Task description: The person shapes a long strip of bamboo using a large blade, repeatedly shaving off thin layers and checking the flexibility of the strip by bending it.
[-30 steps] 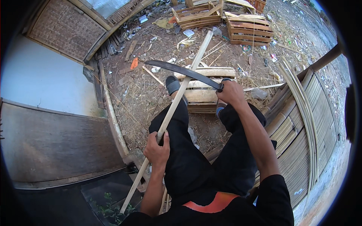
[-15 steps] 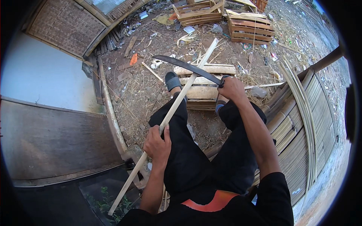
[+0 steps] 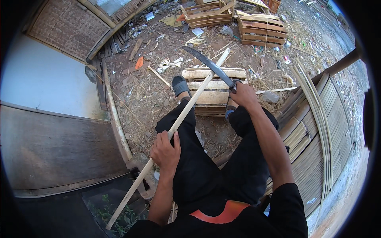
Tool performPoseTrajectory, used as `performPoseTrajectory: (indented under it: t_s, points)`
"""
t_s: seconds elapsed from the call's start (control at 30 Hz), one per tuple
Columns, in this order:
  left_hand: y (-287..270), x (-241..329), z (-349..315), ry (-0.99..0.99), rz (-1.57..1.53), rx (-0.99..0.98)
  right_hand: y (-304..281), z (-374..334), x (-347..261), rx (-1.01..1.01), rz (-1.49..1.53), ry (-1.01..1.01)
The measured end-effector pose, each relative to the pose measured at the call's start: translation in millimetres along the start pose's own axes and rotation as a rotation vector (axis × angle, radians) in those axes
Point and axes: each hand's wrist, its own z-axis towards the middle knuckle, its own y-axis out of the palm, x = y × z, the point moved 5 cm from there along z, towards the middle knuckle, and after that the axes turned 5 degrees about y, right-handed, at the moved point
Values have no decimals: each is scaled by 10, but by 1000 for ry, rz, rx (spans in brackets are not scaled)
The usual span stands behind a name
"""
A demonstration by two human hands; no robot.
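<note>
We're outdoors in daylight! Straw point(image 3: 135, 113) and litter point(image 3: 168, 64) speckle our dirt ground point(image 3: 220, 139); left, a white wall point(image 3: 55, 79) tops a brown panel point(image 3: 59, 150), woven matting point(image 3: 69, 29) beyond; slatted crates point(image 3: 262, 27) sit ahead, and a bamboo-slat panel point(image 3: 340, 115) flanks our right.

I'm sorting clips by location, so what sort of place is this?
Probably an outdoor yard: there is littered dirt ground, slatted wooden crates sit at the far side, and a woven panel stands at the upper left.
</note>
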Motion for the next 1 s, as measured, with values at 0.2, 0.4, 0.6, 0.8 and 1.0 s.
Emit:
performPoseTrajectory:
  t_s: [0.2, 0.4, 0.6, 0.8, 1.0]
  points:
    - [34, 1, -5, 4, -6, 32, 5, 5, -61, -13, 53, -30]
    - [56, -78, -22, -35, -82, 67, -12, 99, 18, 16, 50, 95]
    - [46, -202, -42, -43, -115, 66, -173, 188, 281, 6, -3, 208]
    - [52, -281, 11, -72, -108, 27, -268, 171, 501, 7, -45, 165]
    - [12, -388, 131, -210, -50, -208, -198, 158, 416, 5, -41, 108]
